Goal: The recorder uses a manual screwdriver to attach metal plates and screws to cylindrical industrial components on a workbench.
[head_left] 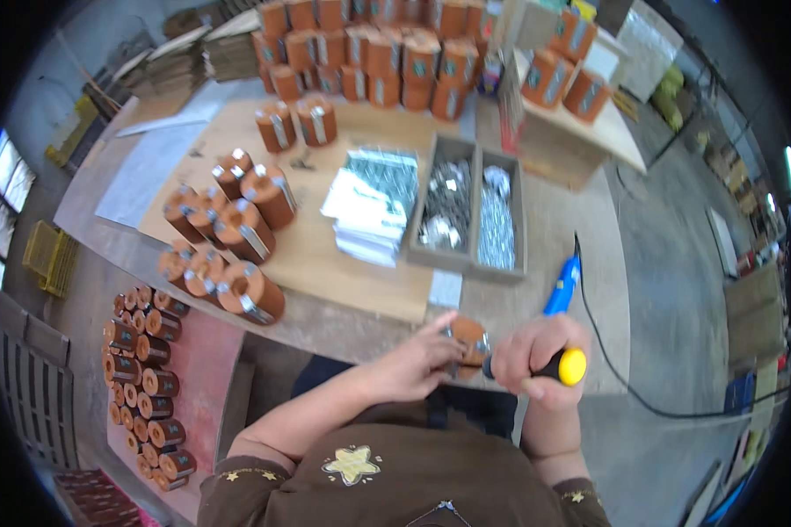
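Near the table's front edge, my left hand (413,362) steadies a reddish-brown ring-shaped cylinder (471,337), its fingers against the left side. My right hand (539,356) is wrapped round a screwdriver (572,366) with a black and yellow handle. The screwdriver points left at the cylinder; whether its tip touches is hard to make out. Just beyond my right hand lies a blue corded hand tool (564,285) with a thin dark tip.
A two-part grey box (468,268) holds small metal parts and silvery strips. Beside it are stacked printed sheets (373,206). Similar cylinders (244,230) stand at left, with more stacked at the back (385,66) and on a low red surface (211,351). A black cord (628,378) trails right.
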The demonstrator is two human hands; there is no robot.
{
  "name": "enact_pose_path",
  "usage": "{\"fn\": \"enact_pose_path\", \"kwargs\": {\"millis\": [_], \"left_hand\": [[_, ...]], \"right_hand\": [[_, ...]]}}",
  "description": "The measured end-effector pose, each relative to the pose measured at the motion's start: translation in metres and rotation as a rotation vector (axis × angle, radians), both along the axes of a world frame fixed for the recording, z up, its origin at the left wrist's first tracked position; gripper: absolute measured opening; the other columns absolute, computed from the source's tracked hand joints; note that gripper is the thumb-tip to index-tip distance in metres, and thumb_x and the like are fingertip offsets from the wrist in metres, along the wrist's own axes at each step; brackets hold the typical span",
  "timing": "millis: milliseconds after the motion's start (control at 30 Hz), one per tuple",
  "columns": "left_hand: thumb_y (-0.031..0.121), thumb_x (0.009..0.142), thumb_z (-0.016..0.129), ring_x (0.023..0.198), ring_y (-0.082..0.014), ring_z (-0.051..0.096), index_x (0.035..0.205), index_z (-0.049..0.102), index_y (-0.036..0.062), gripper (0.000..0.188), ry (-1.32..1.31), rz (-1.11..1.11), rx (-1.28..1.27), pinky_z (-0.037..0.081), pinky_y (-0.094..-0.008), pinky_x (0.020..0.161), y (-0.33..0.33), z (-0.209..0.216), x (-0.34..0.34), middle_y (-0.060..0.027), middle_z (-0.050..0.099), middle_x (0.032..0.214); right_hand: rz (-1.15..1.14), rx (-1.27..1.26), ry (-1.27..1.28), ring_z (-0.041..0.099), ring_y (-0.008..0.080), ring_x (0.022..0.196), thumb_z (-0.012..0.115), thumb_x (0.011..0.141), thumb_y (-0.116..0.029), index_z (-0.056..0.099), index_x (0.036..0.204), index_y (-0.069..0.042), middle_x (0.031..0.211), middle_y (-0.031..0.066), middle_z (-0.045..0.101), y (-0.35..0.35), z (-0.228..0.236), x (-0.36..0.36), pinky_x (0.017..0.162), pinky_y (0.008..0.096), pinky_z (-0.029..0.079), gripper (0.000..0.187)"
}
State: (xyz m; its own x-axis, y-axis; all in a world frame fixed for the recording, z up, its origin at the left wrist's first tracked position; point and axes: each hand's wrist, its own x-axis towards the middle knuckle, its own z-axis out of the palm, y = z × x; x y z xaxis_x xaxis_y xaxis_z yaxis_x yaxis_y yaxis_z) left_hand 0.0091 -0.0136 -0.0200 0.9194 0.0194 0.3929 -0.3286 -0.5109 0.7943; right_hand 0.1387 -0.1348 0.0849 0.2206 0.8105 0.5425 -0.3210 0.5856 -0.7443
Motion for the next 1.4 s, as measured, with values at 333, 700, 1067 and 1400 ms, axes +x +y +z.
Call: {"fn": "enact_pose_path", "kwargs": {"millis": [333,700,1067,1400], "left_hand": [[0.002,0.066,0.069,0.099,-0.0260,0.058,0.097,0.061,0.0003,0.032,-0.102,0.028,0.051,0.022,-0.0489,0.110,0.001,-0.003,0.000,-0.0106,0.063,0.094],[0.003,0.066,0.070,0.119,-0.0347,0.044,0.093,0.063,-0.0010,0.028,-0.052,0.030,0.081,0.029,-0.0447,0.106,0.002,0.005,-0.002,-0.0117,0.062,0.096],[0.005,0.065,0.072,0.117,-0.0338,0.046,0.089,0.063,-0.0008,0.026,-0.063,0.032,0.129,0.031,-0.0447,0.105,0.003,0.004,0.000,-0.0111,0.063,0.094],[0.007,0.065,0.073,0.112,-0.0330,0.049,0.091,0.062,0.0002,0.028,-0.101,0.079,0.079,0.031,-0.0467,0.104,0.002,-0.004,-0.002,-0.0106,0.063,0.092]], "right_hand": [[0.017,0.063,-0.090,0.046,0.0159,0.045,0.061,0.074,0.001,0.040,0.079,-0.002,0.059,0.0109,0.050,0.006,0.001,0.003,0.043,0.0295,0.041,0.022],[0.017,0.025,0.005,0.051,0.0167,0.053,0.062,0.073,0.001,0.042,0.076,-0.002,0.063,0.0100,0.053,0.004,0.002,0.000,0.048,0.0270,0.042,0.021],[-0.018,0.040,0.033,0.050,0.0161,0.053,0.064,0.076,0.000,0.041,0.076,-0.002,0.063,0.0103,0.052,0.003,0.001,0.000,0.048,0.0274,0.043,0.022],[-0.010,0.008,0.006,0.049,0.0160,0.051,0.062,0.075,0.001,0.041,0.077,-0.002,0.061,0.0108,0.050,0.006,0.000,-0.003,0.046,0.0285,0.042,0.022]]}}
